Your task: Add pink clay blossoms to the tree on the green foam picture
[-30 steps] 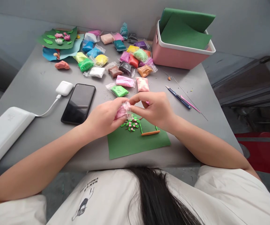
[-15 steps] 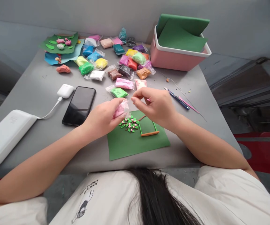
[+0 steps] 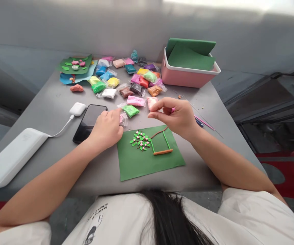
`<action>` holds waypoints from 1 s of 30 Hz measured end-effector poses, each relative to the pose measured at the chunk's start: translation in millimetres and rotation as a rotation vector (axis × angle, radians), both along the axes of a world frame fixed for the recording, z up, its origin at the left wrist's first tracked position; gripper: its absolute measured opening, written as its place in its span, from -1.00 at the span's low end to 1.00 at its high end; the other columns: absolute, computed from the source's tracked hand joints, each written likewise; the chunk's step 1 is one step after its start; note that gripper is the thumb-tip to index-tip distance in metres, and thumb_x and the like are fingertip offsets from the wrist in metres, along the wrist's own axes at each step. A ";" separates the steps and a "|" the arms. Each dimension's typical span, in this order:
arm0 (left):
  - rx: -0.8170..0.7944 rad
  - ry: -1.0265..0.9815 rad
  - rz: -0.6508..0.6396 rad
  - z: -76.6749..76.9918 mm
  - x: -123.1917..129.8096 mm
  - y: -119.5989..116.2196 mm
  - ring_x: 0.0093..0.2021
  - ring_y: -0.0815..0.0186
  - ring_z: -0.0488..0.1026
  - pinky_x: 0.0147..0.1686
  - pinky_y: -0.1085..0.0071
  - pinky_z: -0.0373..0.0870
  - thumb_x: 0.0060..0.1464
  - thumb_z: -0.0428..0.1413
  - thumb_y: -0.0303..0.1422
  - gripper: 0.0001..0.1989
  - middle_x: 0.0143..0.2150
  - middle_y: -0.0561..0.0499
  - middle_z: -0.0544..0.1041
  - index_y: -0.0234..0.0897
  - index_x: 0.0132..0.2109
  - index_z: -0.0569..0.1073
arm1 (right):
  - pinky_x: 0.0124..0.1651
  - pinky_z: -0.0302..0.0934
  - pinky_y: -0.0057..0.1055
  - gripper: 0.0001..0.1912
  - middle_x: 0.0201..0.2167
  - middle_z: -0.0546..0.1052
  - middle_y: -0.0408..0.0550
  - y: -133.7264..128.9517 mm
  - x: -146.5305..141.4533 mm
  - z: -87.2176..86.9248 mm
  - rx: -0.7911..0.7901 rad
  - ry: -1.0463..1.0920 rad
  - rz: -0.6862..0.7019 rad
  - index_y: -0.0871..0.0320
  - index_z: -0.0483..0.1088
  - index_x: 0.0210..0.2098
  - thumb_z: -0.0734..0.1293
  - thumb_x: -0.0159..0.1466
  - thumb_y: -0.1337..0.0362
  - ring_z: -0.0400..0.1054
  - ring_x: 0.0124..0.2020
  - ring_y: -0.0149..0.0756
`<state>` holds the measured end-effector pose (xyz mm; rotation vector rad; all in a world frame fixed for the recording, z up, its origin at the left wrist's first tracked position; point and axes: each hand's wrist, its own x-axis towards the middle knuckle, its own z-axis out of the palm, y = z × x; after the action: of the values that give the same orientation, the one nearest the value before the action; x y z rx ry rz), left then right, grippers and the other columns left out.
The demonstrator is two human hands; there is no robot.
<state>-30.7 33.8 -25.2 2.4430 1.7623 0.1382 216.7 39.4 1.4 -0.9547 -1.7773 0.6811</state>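
Observation:
My left hand [image 3: 107,127] is closed at the edge of an opened clear packet of pink clay [image 3: 122,118], low over the table beside the phone. The fingers partly cover the packet. My right hand [image 3: 175,115] is closed, thumb and forefinger pinched, with a small piece of pink clay [image 3: 173,110] showing against the curled fingers. Whether the fingertips hold anything is too small to tell. Below both hands lies a green sheet [image 3: 147,167] bearing a clay tree with green leaves and pink dots [image 3: 141,139] and a brown-and-green clay swing [image 3: 163,152].
Several wrapped clay packets [image 3: 137,89] spread across the back. A pink box [image 3: 187,77] with green sheets stands back right. Left are a phone [image 3: 87,120], a white earphone case [image 3: 78,109] and a cabled power bank [image 3: 15,156]. Thin tools [image 3: 205,122] lie right.
My left hand has moved left and down with the pink clay packet, away from my right hand. My right hand has shifted slightly right. The camera view has tilted up.

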 end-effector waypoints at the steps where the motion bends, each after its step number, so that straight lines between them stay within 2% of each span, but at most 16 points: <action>1: 0.025 -0.006 0.010 -0.1 0.4 -0.7 0.23 -0.28 0.43 0.26 -0.11 0.34 0.20 -0.01 -0.46 -0.30 0.29 -0.48 0.50 -0.63 0.46 0.27 | -0.37 0.18 -0.44 -0.95 -0.40 0.67 -0.15 -0.1 -0.2 -0.2 0.010 0.013 0.008 0.13 0.65 -0.35 0.55 0.21 0.30 0.38 -0.42 -0.43; 4: 0.151 -0.125 -0.008 1.8 0.9 -3.4 0.34 -0.27 0.35 0.37 -0.16 0.22 0.17 0.00 -0.47 -0.32 0.36 -0.44 0.46 -0.59 0.42 0.34 | -0.33 0.22 -0.41 -0.88 -0.36 0.69 -0.11 -0.1 0.4 -1.3 0.031 -0.019 -0.014 0.13 0.69 -0.24 0.45 0.32 0.27 0.38 -0.43 -0.42; 7: 0.235 -0.380 -0.088 6.3 2.7 -8.2 0.30 -0.12 0.41 0.38 -0.09 0.23 0.15 0.01 -0.46 -0.44 0.29 -0.29 0.56 -0.41 0.29 0.47 | -0.39 0.13 -0.42 -0.83 -0.49 0.61 -0.17 -0.4 0.8 -2.0 0.060 -0.098 -0.030 0.13 0.65 -0.37 0.50 0.31 0.19 0.19 -0.54 -0.49; 9: 0.131 -0.624 -0.135 9.0 6.1 -12.9 0.18 0.00 0.51 0.29 0.02 0.36 0.19 0.04 -0.42 -0.58 0.14 -0.20 0.64 -0.31 0.16 0.52 | -0.42 0.10 -0.44 -0.89 -0.44 0.64 -0.18 -1.6 -0.2 -3.1 0.091 -0.142 -0.008 0.14 0.62 -0.36 0.54 0.26 0.26 0.21 -0.54 -0.50; 11: -0.081 -0.919 -0.133 10.8 11.4 -18.0 0.06 0.10 0.59 0.17 0.14 0.47 0.26 0.10 -0.34 -0.72 0.02 -0.15 0.68 -0.28 0.06 0.53 | -0.41 0.15 -0.47 -0.98 -0.35 0.69 -0.14 -3.7 -2.5 -5.3 0.163 -0.179 0.016 0.14 0.62 -0.27 0.49 0.30 0.36 0.29 -0.52 -0.50; 14: -0.362 -1.247 -0.032 12.3 19.4 -23.8 -0.03 0.18 0.64 0.04 0.28 0.54 0.25 0.25 -0.20 -0.76 -0.08 -0.10 0.69 -0.27 -0.06 0.54 | -0.37 0.22 -0.50 -0.86 -0.39 0.69 -0.15 -8.2 -8.2 -9.4 0.291 -0.198 0.029 0.13 0.62 -0.26 0.40 0.42 0.33 0.36 -0.52 -0.49; 18: -0.545 -1.424 0.061 14.0 24.5 -25.6 -0.20 0.27 0.63 -0.11 0.36 0.55 0.08 0.43 -0.07 -0.63 -0.23 -0.02 0.69 -0.26 -0.17 0.58 | -0.45 0.19 -0.52 -0.65 -0.58 0.58 -0.22 -13.6 -16.3 -12.3 0.439 -0.119 0.041 0.12 0.48 -0.47 0.53 0.34 0.08 0.31 -0.59 -0.51; 22: -0.678 -1.566 0.074 13.7 25.3 -24.9 -0.29 0.36 0.59 -0.20 0.45 0.54 -0.04 0.51 -0.08 -0.62 -0.29 0.02 0.70 -0.25 -0.24 0.65 | -0.48 0.17 -0.56 -0.73 -0.55 0.58 -0.21 -17.4 -20.3 -12.6 0.580 -0.102 0.068 0.15 0.51 -0.36 0.55 0.32 0.12 0.27 -0.60 -0.55; 25: -0.785 -1.593 0.072 12.7 26.0 -25.3 -0.36 0.42 0.59 -0.30 0.55 0.51 -0.10 0.56 -0.12 -0.63 -0.35 0.04 0.70 -0.24 -0.25 0.69 | -0.51 0.14 -0.57 -0.75 -0.61 0.48 -0.24 -19.3 -21.1 -12.3 0.652 -0.118 0.092 0.16 0.53 -0.35 0.53 0.34 0.14 0.25 -0.61 -0.55; 27: -0.827 -1.622 0.102 12.5 26.7 -25.7 -0.39 0.44 0.59 -0.34 0.57 0.51 -0.14 0.57 -0.12 -0.61 -0.38 0.05 0.69 -0.24 -0.25 0.70 | -0.53 0.13 -0.56 -0.76 -0.62 0.44 -0.25 -19.9 -21.1 -12.8 0.670 -0.133 0.095 0.16 0.55 -0.33 0.50 0.37 0.13 0.24 -0.62 -0.55; 30: -0.840 -1.702 0.168 12.9 27.0 -25.9 -0.39 0.42 0.61 -0.28 0.52 0.59 -0.20 0.60 -0.18 -0.60 -0.37 0.06 0.70 -0.24 -0.25 0.68 | -0.51 0.15 -0.56 -0.82 -0.57 0.50 -0.22 -19.2 -20.5 -15.5 0.653 -0.162 0.101 0.15 0.59 -0.26 0.47 0.42 0.18 0.27 -0.60 -0.55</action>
<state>-3.7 8.0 -12.3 0.8107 0.8012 0.8967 196.3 20.2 -14.1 -0.4830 -2.0120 0.0546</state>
